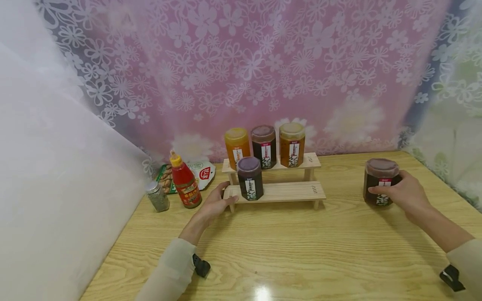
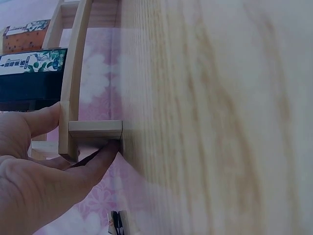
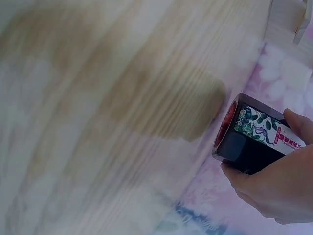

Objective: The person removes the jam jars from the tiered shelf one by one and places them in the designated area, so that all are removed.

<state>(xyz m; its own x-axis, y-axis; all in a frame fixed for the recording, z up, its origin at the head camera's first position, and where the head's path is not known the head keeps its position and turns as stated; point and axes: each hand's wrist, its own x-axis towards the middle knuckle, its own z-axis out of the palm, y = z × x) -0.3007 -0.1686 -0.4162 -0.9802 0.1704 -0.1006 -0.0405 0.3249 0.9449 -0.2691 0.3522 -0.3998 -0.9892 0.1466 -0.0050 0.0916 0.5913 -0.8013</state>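
At the right of the head view, the right hand [image 1: 410, 194] grasps a dark jar [image 1: 378, 177], thumb across the front of its body, below the lid and partly over the label. The jar stands upright in the grip, well apart from the wooden stand [image 1: 290, 191] at the centre. The right wrist view, at its right edge, shows digits on two sides of the jar and its base bare, a shadow on the tabletop [image 3: 146, 88] apart from it; there the hand hides the lid.

Near the centre, the left hand [image 1: 216, 202] grips the left end of the stand's lower step, thumb on top, just beside a purple-lidded jar [image 1: 250, 179]. That jar partly hides an orange jar [image 1: 236, 140] on the upper step.

In the left wrist view, the jars are cut off at the left edge, some fingers disappear behind the step and its leg, and a small item [image 2: 116, 223] at the lower edge is hard to identify. In the head view, the red sauce bottle [image 1: 185, 182] covers part of a packet [image 1: 205, 173], and the labels' small print is unreadable.
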